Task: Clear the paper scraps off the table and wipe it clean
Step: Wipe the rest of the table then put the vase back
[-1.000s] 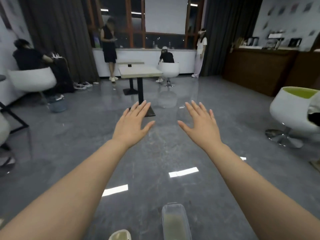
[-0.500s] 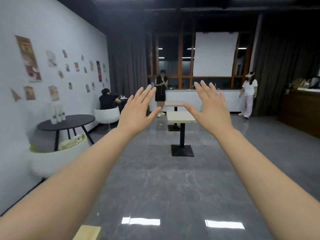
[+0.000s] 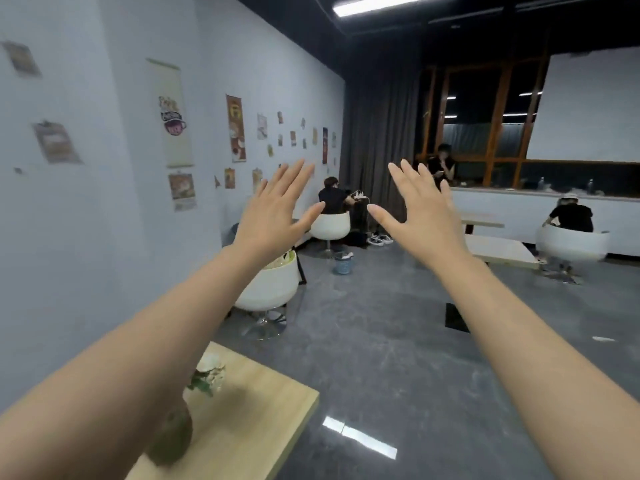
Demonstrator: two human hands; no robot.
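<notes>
Both my arms stretch out in front of me at chest height. My left hand (image 3: pixel 273 216) is open, fingers spread, palm facing away, holding nothing. My right hand (image 3: pixel 420 216) is likewise open and empty. A light wooden table (image 3: pixel 256 420) shows at the lower left, under my left forearm. On it stands a brown vase (image 3: pixel 173 434) with white flowers (image 3: pixel 209 370), partly hidden by my arm. No paper scraps or cloth are visible in this view.
A white tub chair (image 3: pixel 268 289) stands beyond the table by the left wall. Two people sit in white chairs further back, a third person stands near the window. Another light table (image 3: pixel 498 251) is at the right. A blue bucket (image 3: pixel 343 263) sits on the grey floor.
The view has swung up from the floor and then left toward the poster wall. The wooden table with the vase has come into sight. Both hands stay open and raised.
</notes>
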